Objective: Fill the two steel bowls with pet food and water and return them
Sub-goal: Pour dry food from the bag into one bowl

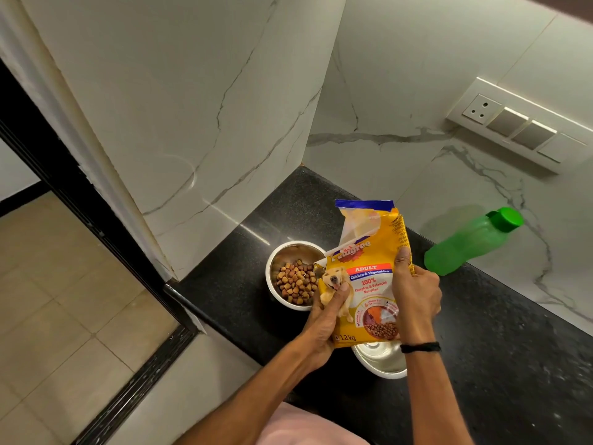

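Between the two hands, over the black counter (513, 364), a yellow food bag (369, 274) is held nearly upright. The left hand (324, 316) grips its lower left edge, thumb pressed on the front. The right hand (417, 297) clasps its right edge, thumb lying up the side. Just left of the left fingers sits a steel bowl (282, 255) holding brown kibble (296, 281). Under the right wrist a second steel bowl (375, 356) shows partly beneath the bag. Right of the right fingers, apart from them, is a capped green bottle (465, 245).

yellow pet food bag (369, 277) front: partly hidden brand ending "...digree"; "ADULT"; "Chicken & Vegetables"; "100% Complete & Balanced Nutrition"; "1.2kg" at bottom; side small print unreadable
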